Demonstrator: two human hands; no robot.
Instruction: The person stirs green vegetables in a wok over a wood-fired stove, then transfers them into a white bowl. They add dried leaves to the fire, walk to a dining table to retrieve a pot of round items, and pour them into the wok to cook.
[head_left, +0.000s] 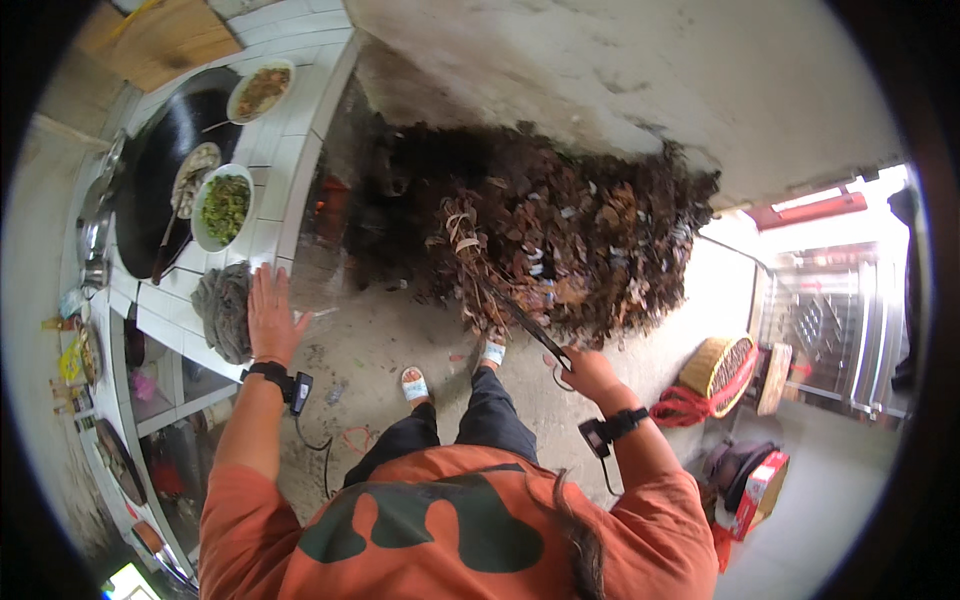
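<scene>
My right hand (591, 373) is closed round the handle of dark metal fire tongs (525, 319), whose far end reaches into dry leaves and twigs (469, 262). On the edge of the white-tiled stove (262, 195), my left hand (272, 315) lies with fingers spread, touching a grey cloth (223, 311). Beyond the cloth, a bowl of chopped greens (225, 208) stands beside a large black wok (142, 202). A ladle (196, 169) rests in the wok. Farther back is a bowl of cooked food (261, 91). An orange glow (322, 204) shows in the stove's side opening.
A large heap of dry leaves (585, 225) lies against the wall. To the right are a woven basket with a red cloth (712, 375) and a red-and-white box (754, 495). A glass-fronted cabinet (169, 397) stands at the left. Wrist cables hang near both arms.
</scene>
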